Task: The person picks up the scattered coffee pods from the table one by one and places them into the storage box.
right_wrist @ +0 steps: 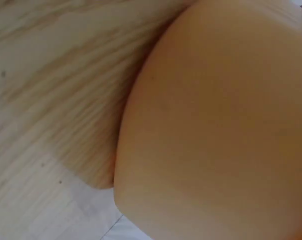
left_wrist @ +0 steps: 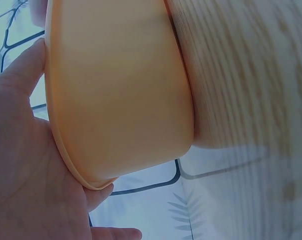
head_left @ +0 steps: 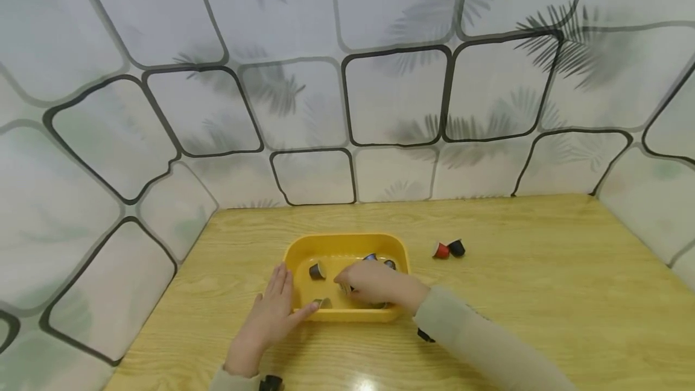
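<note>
A yellow plastic tray (head_left: 347,315) stands on the table with several small coffee capsules in it. My left hand (head_left: 271,316) rests against its left end, fingers extended along the side and thumb over the front rim. The left wrist view shows the palm (left_wrist: 35,170) against the tray's rim. My right hand (head_left: 374,282) reaches over the front rim into the tray, its fingertips pinching a pale coffee capsule (head_left: 345,288) that they partly cover. A dark capsule (head_left: 317,271) lies left of it, a greenish one (head_left: 323,303) by my left thumb, and a blue one (head_left: 370,257) behind my right hand.
On the table right of the tray lie a red capsule (head_left: 441,251) and a black capsule (head_left: 457,248), side by side. Another black capsule (head_left: 426,335) shows beside my right sleeve. Dark objects (head_left: 271,383) lie by my left sleeve. A patterned wall (head_left: 396,174) borders the table's back.
</note>
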The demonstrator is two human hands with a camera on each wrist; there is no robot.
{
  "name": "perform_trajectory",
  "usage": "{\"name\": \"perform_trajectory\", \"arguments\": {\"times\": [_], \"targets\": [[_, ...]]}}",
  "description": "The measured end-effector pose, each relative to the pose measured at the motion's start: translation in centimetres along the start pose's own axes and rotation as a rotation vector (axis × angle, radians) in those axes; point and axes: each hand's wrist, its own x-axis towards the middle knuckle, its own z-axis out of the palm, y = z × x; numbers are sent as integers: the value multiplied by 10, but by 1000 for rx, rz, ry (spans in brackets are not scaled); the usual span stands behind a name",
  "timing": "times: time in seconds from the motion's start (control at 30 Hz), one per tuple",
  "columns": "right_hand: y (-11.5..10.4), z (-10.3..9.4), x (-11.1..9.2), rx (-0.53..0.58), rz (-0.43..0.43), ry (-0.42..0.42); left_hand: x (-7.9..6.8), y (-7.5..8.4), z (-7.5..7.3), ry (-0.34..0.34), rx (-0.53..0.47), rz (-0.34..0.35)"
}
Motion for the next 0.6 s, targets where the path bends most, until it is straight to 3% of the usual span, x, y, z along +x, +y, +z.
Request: {"name": "perform_trajectory", "arguments": {"times": [0.6], "targets": [[-4, 10, 4, 0, -40, -28, 0, -1, 0, 3, -5, 2]]}}
